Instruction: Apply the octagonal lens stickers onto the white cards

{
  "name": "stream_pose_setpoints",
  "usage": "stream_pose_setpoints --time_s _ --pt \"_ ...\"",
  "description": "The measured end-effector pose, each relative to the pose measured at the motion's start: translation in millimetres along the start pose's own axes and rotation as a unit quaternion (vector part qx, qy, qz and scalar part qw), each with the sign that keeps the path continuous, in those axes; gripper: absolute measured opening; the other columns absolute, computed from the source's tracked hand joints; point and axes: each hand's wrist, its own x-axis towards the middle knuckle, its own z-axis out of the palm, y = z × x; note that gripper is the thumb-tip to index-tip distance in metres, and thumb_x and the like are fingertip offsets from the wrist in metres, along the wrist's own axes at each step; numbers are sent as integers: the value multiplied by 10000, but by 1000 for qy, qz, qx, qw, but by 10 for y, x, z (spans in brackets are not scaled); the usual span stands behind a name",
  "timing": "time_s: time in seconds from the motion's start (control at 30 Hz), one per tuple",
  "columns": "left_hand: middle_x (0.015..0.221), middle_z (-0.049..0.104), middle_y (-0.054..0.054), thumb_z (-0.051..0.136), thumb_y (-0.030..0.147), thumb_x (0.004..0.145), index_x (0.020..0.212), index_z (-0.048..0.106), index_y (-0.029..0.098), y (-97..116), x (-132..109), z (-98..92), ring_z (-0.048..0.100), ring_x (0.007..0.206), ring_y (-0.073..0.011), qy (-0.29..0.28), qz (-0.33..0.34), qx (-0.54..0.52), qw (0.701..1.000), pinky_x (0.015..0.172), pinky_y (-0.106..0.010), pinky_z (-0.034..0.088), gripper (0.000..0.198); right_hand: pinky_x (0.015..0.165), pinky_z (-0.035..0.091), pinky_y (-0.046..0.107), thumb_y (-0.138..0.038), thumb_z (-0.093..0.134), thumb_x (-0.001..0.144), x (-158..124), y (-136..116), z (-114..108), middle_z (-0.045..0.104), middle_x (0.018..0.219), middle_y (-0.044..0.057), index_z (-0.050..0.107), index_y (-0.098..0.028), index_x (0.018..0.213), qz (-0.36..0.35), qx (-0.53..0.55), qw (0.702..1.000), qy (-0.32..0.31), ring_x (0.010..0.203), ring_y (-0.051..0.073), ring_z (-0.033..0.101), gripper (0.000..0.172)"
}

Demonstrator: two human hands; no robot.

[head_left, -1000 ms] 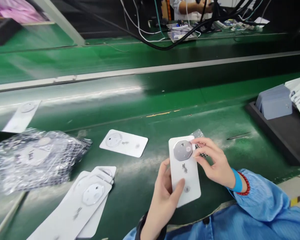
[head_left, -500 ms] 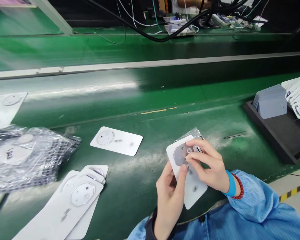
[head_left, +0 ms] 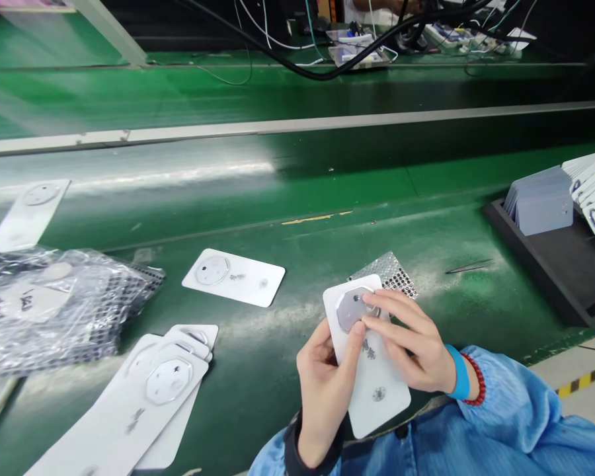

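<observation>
My left hand [head_left: 326, 373] grips a white phone back cover [head_left: 379, 370] by its left edge, with the thumb on its face beside a grey octagonal camera area [head_left: 350, 309]. The cover is tilted over the bench. My right hand [head_left: 410, 337] lies across the cover's right side, fingers stretched out and fingertips touching the camera area. Its thumb is mostly hidden, and nothing can be made out between its fingers. Partly behind the cover lies a clear sheet with rows of small black dots [head_left: 400, 281]. Dark tweezers [head_left: 469, 266] lie to the right.
One loose cover [head_left: 250, 281] lies left of my hands, with a fanned stack of covers [head_left: 109, 420] nearer me. A plastic bag [head_left: 74, 311] is at far left, below another cover [head_left: 27, 215]. A black tray [head_left: 565, 277] with grey and white cards stands right. Cables [head_left: 322, 74] hang behind.
The cover has turned slightly more upright and shifted down and left with my left hand. My right fingers have changed from pinching to stretched, and more of the dotted sheet shows.
</observation>
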Motion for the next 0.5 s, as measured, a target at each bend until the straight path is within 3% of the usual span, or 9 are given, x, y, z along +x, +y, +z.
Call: stream_pose_setpoints --time_s 0.1,0.23,0.37,0.43,0.5 --pt "630 718 -28 772 445 691 895 738 172 -10 -3 -22 607 481 -160 20 11 19 1000 430 -220 492 342 1028 520 480 -54 421 900 27 -15 0 632 1298 126 546 -172 1326 3 67 998 17 1283 236 542 459" --pt "552 673 -7 772 380 676 781 724 173 -10 -29 -3 555 422 -133 76 73 71 992 396 -203 456 237 1064 496 478 -17 427 887 9 -54 38 601 1330 145 523 -146 1360 -9 77 996 42 1324 247 501 499" --pt "576 675 -18 752 393 709 798 709 154 -37 28 -68 558 433 -132 98 81 85 988 396 -199 441 258 1069 492 464 -49 466 919 -34 101 16 540 1404 108 553 -227 1337 66 39 993 95 1318 244 509 463" --pt "655 701 -21 750 411 727 991 695 157 -59 106 -192 579 457 -135 126 83 71 986 406 -200 441 371 1069 486 483 -133 519 941 -70 311 -8 521 1425 122 548 -221 1342 87 -12 995 49 1333 261 492 412" --pt "716 710 -10 746 388 744 1250 587 189 -89 206 -354 578 461 -127 160 123 60 978 419 -202 435 566 1060 463 562 -258 601 926 -128 562 -14 505 1441 146 559 -201 1331 80 -75 992 -62 1359 318 454 411"
